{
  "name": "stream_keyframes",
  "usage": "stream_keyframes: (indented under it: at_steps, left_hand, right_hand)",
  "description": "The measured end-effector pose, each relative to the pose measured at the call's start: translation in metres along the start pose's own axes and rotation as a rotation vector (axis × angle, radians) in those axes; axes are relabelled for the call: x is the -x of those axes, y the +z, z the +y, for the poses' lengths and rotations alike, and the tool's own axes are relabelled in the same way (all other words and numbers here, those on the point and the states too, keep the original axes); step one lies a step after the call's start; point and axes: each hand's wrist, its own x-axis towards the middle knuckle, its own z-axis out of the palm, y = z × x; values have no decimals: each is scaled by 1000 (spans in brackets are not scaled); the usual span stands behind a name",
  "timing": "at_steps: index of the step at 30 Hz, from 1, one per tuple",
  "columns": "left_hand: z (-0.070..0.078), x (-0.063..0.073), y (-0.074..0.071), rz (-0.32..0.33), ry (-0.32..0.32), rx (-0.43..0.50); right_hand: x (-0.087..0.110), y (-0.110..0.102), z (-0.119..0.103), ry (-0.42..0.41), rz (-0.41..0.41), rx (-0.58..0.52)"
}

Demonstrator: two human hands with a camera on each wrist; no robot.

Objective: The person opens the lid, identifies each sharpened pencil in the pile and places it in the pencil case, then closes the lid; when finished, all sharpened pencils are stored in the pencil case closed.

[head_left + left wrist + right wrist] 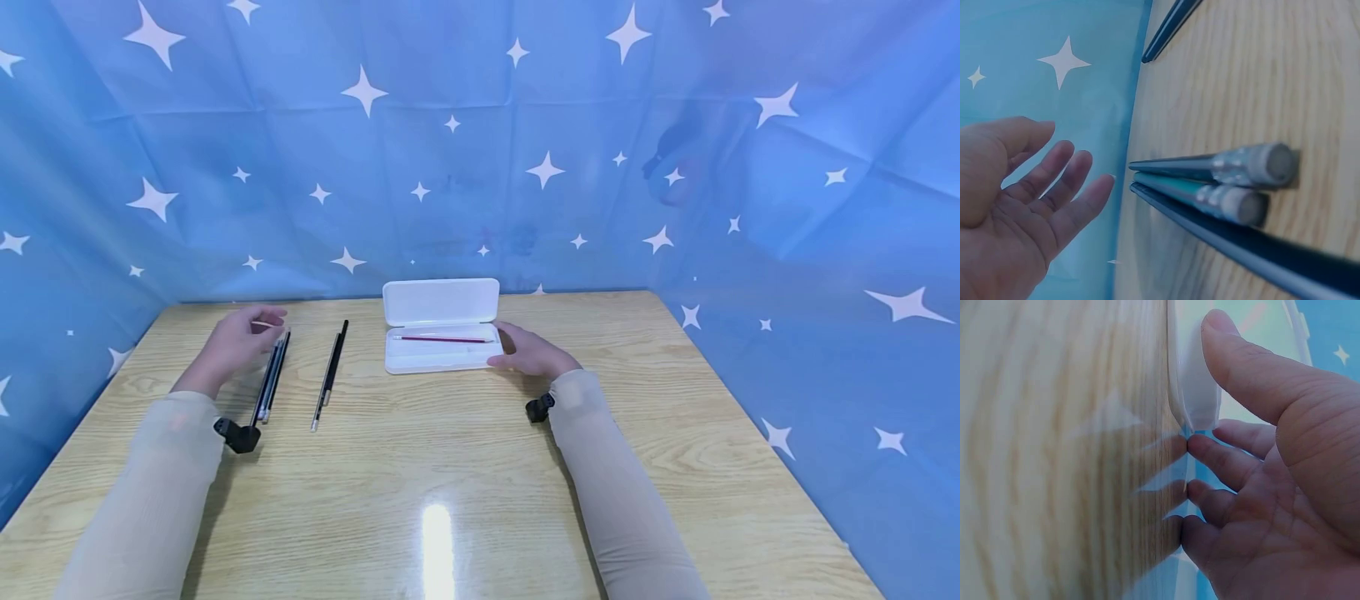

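Observation:
In the head view, a white pencil case lies at the back of the table with its lid raised. A red pencil lies inside along its length. At the case's right end my right hand holds it, thumb at the front corner and fingers round the side; the case's end also shows in the right wrist view. My left hand, relaxed and holding nothing, hovers by the far ends of a bunch of dark pencils. The left wrist view shows the eraser ends of two of them up close.
Two more dark pencils lie side by side between the bunch and the case. Behind the wooden table hangs a blue star-patterned cloth, which also runs along the sides. Each wrist wears a small black camera.

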Motion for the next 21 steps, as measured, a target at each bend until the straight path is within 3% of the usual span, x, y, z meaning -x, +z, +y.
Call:
stream_keyframes:
  at_steps: [11,21]
  left_hand:
    - [-2,0,4,-52,-23,62]
    - [2,1,8,-84,-31,33]
  right_hand:
    - [-1,-1,0,6,2,18]
    - [-1,0,-2,-1,10,27]
